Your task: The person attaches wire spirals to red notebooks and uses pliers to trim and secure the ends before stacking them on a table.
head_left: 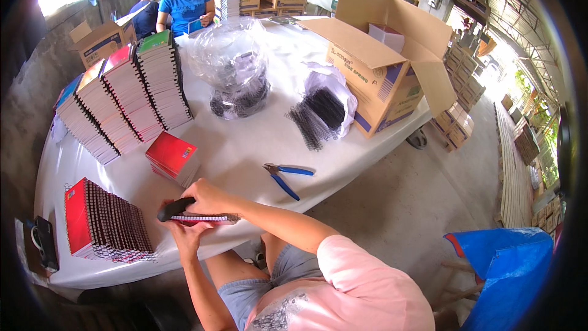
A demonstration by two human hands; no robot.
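Near the table's front edge, my left hand point(187, 230) grips a spiral notebook point(211, 219) from below, with its wire-bound edge turned up. My right hand point(209, 198) is closed above it, fingers curled at a black rounded object point(174, 209) lying along the notebook's left end. What kind of thing it is, I cannot tell. Just beyond my hands sits a short stack of red-covered books point(173, 158). Left of them leans a row of red spiral notebooks point(110, 224). Blue-handled cutting pliers point(286, 178) lie open on the table to the right.
Tall stacks of spiral notebooks point(125, 95) stand at the left. Loose black coils point(318, 116) lie beside an open carton point(373, 79), and a clear plastic bag point(229, 55) holds more. A person in blue point(187, 6) is across the white-covered table point(245, 147). Blue cloth point(505, 276) hangs at right.
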